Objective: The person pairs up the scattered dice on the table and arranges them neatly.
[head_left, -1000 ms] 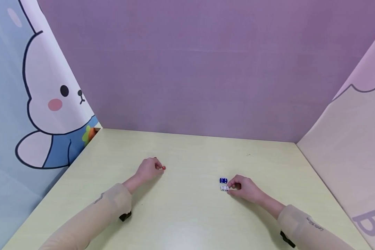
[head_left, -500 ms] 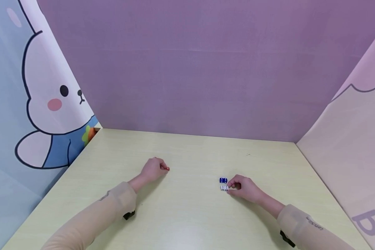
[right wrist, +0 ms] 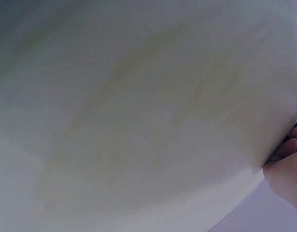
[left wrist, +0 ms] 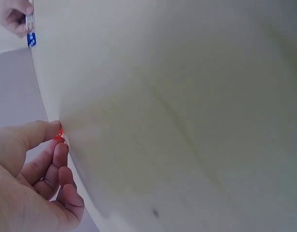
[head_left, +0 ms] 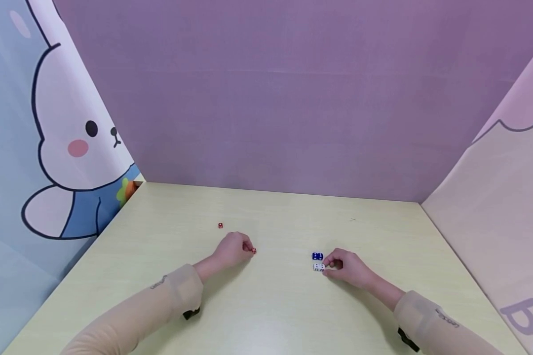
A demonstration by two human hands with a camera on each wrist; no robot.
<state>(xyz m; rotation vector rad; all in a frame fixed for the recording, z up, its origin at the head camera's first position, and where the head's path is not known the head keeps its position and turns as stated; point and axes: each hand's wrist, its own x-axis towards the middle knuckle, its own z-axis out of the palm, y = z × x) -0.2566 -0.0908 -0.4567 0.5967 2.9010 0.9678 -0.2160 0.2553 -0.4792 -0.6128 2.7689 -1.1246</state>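
My left hand pinches a small red die between thumb and fingertips, close over the table. In the left wrist view the red die shows between the thumb and forefinger, the other fingers curled beneath. A second red die lies farther back on the left. At the right, my right hand has thumb and forefinger on the right end of a pair of white dice. Just behind that pair sit two blue dice, side by side. Only part of the right hand appears in the right wrist view.
The pale wooden table meets a purple backdrop at its back edge. A rabbit-printed panel stands along the left side, and a pale printed panel along the right.
My left hand has moved right and toward the front with the red die, leaving the other red die uncovered behind it. The right hand, white dice and blue dice have stayed put.
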